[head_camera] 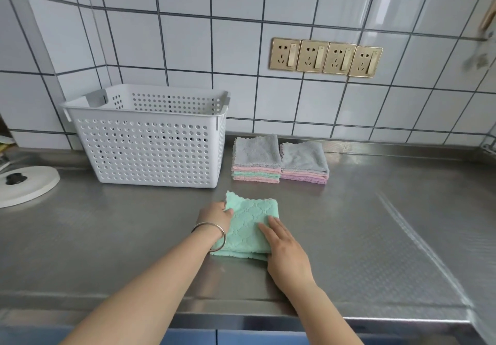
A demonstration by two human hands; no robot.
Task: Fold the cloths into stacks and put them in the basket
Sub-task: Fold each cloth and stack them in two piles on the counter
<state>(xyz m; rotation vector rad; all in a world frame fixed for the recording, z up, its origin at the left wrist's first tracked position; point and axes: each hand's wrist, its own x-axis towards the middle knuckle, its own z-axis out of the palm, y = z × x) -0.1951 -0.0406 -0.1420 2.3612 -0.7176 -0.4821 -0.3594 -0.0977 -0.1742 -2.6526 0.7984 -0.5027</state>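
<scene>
A folded mint-green cloth [249, 224] lies on the steel counter in front of me. My left hand [214, 217] grips its left edge, fingers curled on the fabric. My right hand [284, 248] rests flat on the cloth's right side, fingers spread. Behind it stand two stacks of folded cloths: the left stack [256, 158], grey on top with pink and green below, and the right stack [304, 160], grey on top with pink and purple below. The white perforated basket [150, 151] stands at the back left and looks empty.
The steel counter [375, 224] reaches the tiled wall, which carries a row of gold sockets [326, 57]. A round white lid with a black knob [24, 183] lies at the far left. The counter's front edge runs just below my forearms.
</scene>
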